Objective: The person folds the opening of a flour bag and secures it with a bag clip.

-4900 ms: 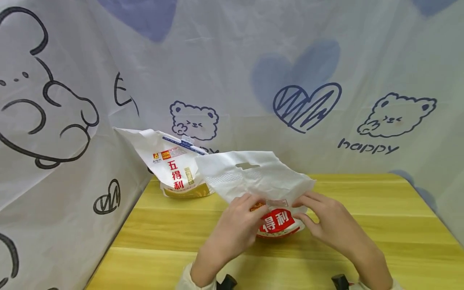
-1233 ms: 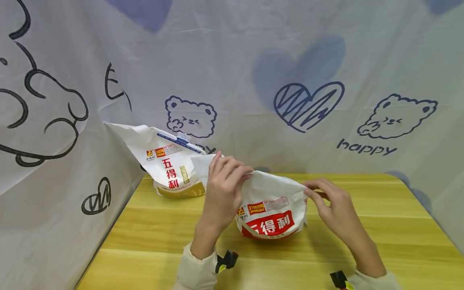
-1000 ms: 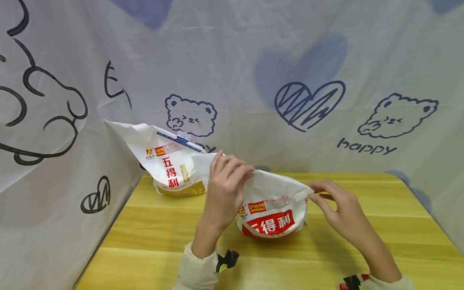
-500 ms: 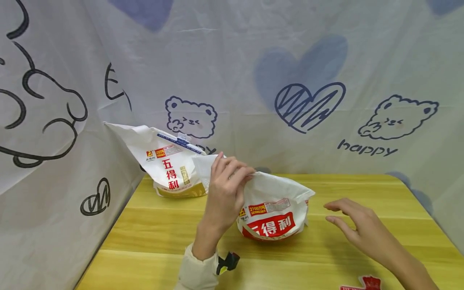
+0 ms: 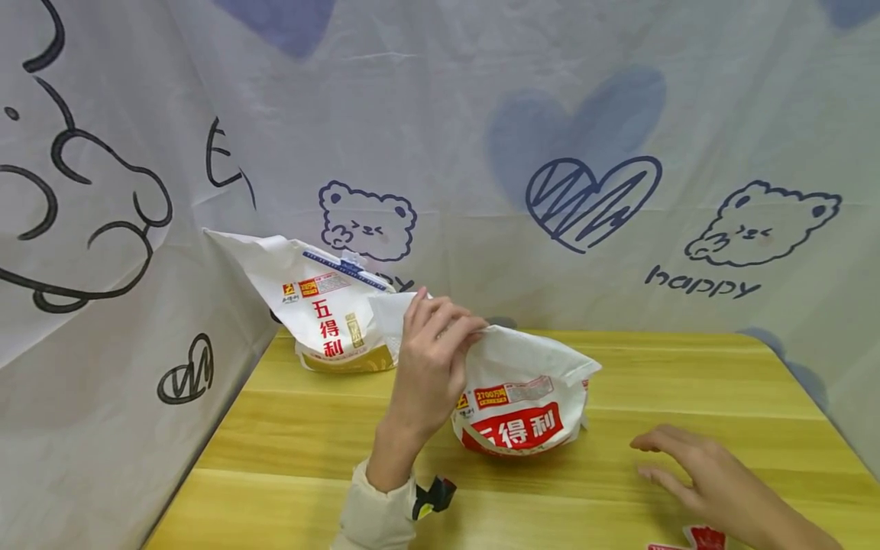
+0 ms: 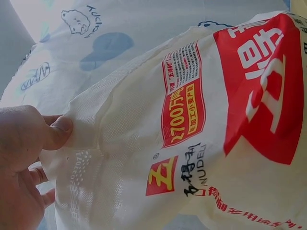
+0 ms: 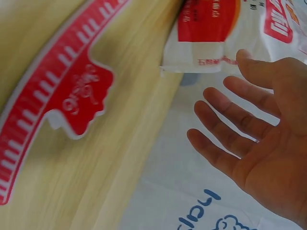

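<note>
A white flour bag with a red label (image 5: 539,359) stands at the middle of the table. My left hand (image 5: 429,363) pinches its folded top edge toward the left; in the left wrist view the thumb (image 6: 60,130) presses on the white fold. To the right of the bag and apart from it, my right hand (image 5: 711,473) hovers over the table with fingers spread and nothing in them. Near that hand, at the front edge of the head view, lies a red bag clip (image 5: 708,538). The right wrist view shows this clip (image 7: 86,93) as a long toothed-looking red strip with a tab.
Behind and to the left stands a second white flour bag (image 5: 292,305) with a gold base, its top closed by a blue bag clip (image 5: 344,269). A printed cloth (image 5: 454,153) hangs behind the wooden table (image 5: 289,458) and along its left side.
My right hand has let go of the bag's right corner and moved right and toward the front, near the red clip. Earlier both hands folded the top down; my left hand keeps its pinch.
</note>
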### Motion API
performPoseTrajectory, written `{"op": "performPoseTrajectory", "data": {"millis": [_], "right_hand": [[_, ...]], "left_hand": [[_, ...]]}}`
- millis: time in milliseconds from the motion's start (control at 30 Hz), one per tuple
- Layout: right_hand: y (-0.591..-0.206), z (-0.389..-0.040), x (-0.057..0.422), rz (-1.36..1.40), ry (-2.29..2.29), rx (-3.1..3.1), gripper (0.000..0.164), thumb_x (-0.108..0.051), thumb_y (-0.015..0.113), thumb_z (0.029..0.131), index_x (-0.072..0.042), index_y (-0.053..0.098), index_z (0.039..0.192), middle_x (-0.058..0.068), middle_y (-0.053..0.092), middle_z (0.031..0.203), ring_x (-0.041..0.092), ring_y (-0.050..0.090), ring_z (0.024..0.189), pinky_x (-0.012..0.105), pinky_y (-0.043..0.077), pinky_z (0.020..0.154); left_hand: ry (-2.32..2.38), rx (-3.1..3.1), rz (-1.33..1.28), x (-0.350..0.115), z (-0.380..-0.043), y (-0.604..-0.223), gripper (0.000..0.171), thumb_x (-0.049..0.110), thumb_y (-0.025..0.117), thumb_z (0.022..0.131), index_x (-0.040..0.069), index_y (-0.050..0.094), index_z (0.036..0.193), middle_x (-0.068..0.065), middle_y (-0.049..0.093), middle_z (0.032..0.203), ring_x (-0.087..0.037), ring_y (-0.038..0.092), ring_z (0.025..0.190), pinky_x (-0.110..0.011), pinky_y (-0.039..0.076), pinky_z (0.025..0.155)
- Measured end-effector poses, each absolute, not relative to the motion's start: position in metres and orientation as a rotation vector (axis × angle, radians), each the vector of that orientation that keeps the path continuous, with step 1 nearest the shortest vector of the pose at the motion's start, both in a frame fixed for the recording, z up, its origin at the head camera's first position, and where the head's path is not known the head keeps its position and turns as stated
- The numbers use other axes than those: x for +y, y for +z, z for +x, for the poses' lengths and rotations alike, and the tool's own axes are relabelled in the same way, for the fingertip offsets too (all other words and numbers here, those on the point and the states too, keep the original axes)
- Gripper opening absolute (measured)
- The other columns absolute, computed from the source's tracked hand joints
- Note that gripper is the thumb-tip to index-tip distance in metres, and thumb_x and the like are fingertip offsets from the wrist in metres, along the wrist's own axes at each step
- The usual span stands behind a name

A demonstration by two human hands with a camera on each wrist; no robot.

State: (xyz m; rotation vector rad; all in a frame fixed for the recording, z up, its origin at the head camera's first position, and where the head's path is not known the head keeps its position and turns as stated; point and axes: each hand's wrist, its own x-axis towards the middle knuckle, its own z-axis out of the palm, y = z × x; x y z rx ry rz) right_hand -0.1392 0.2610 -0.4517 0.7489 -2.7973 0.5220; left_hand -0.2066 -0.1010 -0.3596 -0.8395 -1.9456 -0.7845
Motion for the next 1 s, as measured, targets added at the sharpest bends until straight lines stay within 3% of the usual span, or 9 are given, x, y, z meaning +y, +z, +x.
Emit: {"op": "performPoseTrajectory", "data": {"millis": [133,367,767,1000], "right_hand": [[-0.453,-0.136,0.265,0.716,0.532,-2.949,0.026,-0.035,0.076,0.092,-0.022,0.071,0.114,-0.01,0.068,0.111,0.015,0.067,0.099,0.04,0.06,0.082],[-0.456,-0.13,0.274,0.572,0.591,-3.18,0.04,-0.049,0.07,0.094,-0.018,0.07,0.118,-0.003,0.066,0.119,0.025,0.065,0.107,0.052,0.056,0.089],[-0.474,-0.13,0.296,0.663,0.623,-3.276,0.042,-0.049,0.071,0.092,-0.016,0.07,0.117,-0.005,0.066,0.113,0.024,0.068,0.098,0.048,0.058,0.081],[-0.483,-0.127,0.311,0.797,0.664,-3.251,0.035,-0.044,0.071,0.095,-0.014,0.07,0.114,-0.008,0.064,0.107,0.004,0.062,0.088,0.033,0.057,0.071]], "left_hand": [[-0.79,-1.946,-0.837,-0.101,-0.207,-0.36,0.006,0.003,0.069,0.095,0.007,0.074,0.096,-0.004,0.068,0.097,-0.025,0.057,0.104,-0.054,0.022,0.122],[-0.795,-1.951,-0.845,-0.101,-0.207,-0.359,0.006,0.004,0.069,0.095,0.007,0.074,0.096,-0.004,0.068,0.097,-0.025,0.057,0.104,-0.053,0.022,0.122],[-0.793,-1.955,-0.843,-0.102,-0.206,-0.358,0.006,0.005,0.069,0.095,0.007,0.074,0.097,-0.004,0.068,0.097,-0.025,0.058,0.104,-0.053,0.022,0.123],[-0.796,-1.954,-0.844,-0.102,-0.206,-0.358,0.005,0.006,0.069,0.095,0.007,0.074,0.097,-0.005,0.068,0.097,-0.025,0.057,0.105,-0.053,0.022,0.123]]}}
